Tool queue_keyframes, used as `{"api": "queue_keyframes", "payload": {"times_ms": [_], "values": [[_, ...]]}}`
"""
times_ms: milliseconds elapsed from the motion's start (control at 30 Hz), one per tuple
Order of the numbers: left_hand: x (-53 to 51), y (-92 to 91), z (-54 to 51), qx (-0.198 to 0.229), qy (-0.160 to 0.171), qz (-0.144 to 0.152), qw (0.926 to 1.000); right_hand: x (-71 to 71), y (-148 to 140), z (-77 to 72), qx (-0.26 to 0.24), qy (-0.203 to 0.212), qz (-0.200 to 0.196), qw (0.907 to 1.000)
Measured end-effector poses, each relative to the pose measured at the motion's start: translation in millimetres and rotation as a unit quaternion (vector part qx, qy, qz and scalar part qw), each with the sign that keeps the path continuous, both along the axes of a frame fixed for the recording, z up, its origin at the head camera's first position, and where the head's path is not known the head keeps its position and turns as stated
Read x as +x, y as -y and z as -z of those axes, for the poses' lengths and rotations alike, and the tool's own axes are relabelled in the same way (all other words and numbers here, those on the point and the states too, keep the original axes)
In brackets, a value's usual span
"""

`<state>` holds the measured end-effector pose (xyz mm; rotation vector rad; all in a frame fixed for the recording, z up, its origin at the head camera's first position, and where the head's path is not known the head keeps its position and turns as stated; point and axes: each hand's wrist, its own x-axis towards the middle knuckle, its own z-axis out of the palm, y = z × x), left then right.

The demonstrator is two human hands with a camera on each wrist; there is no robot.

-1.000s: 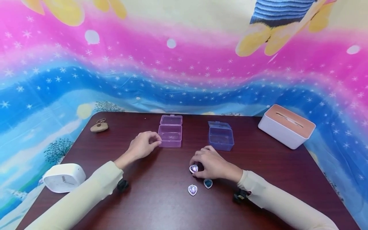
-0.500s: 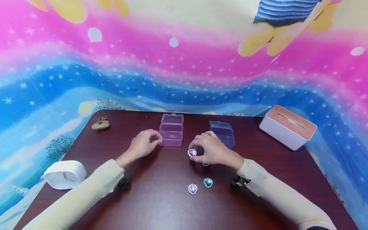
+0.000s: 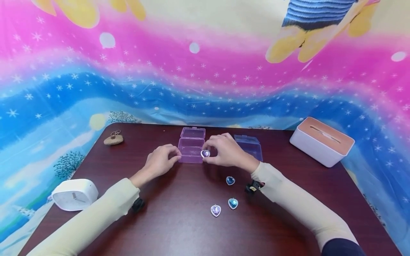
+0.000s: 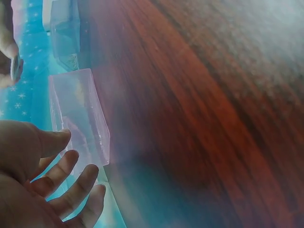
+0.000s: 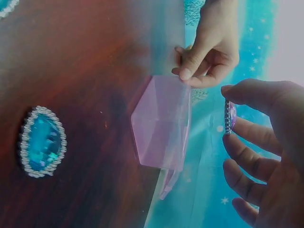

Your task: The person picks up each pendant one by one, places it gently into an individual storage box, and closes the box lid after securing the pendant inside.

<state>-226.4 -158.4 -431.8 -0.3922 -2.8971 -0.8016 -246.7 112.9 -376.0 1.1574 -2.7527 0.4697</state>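
My right hand (image 3: 225, 151) pinches a lilac heart-shaped gem (image 3: 205, 153) with a silvery studded border. It holds the gem up beside the right front corner of the pink clear plastic box (image 3: 191, 158), whose lid is raised. In the right wrist view the gem (image 5: 230, 117) appears edge-on between thumb and fingers. My left hand (image 3: 160, 160) has its thumb and forefinger on the left edge of the pink box. On the table lie a dark blue heart gem (image 3: 230, 180), a teal heart gem (image 3: 233, 203) and another lilac heart gem (image 3: 215, 210).
A blue clear box (image 3: 254, 151) with a raised lid stands behind the right hand, partly hidden. A tissue box (image 3: 320, 142) sits at the far right, a white clock (image 3: 75, 195) at the left, and a tan stone-like object (image 3: 113, 139) at the back left.
My right hand has lifted the lilac heart gem and carried it away from me and leftward to the pink box, uncovering the dark blue gem. The left hand stays at the box.
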Motion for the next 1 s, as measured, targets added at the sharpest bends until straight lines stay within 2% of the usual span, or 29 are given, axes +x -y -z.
{"api": "queue_keyframes", "payload": {"times_ms": [267,633,1000], "values": [[-4.1,0.8,-0.7,-0.008,-0.007,0.005,0.9999,-18.1,4,-1.3,-0.007,0.016,0.030,0.9994],[0.7,2.2,0.9,-0.008,0.003,0.001,1.0000,-37.8,22,14.3,0.008,0.032,0.042,0.9985],[-2.3,0.0,-0.1,-0.014,0.000,0.001,0.9999,-45.5,34,24.2,0.026,0.032,0.049,0.9979]]}}
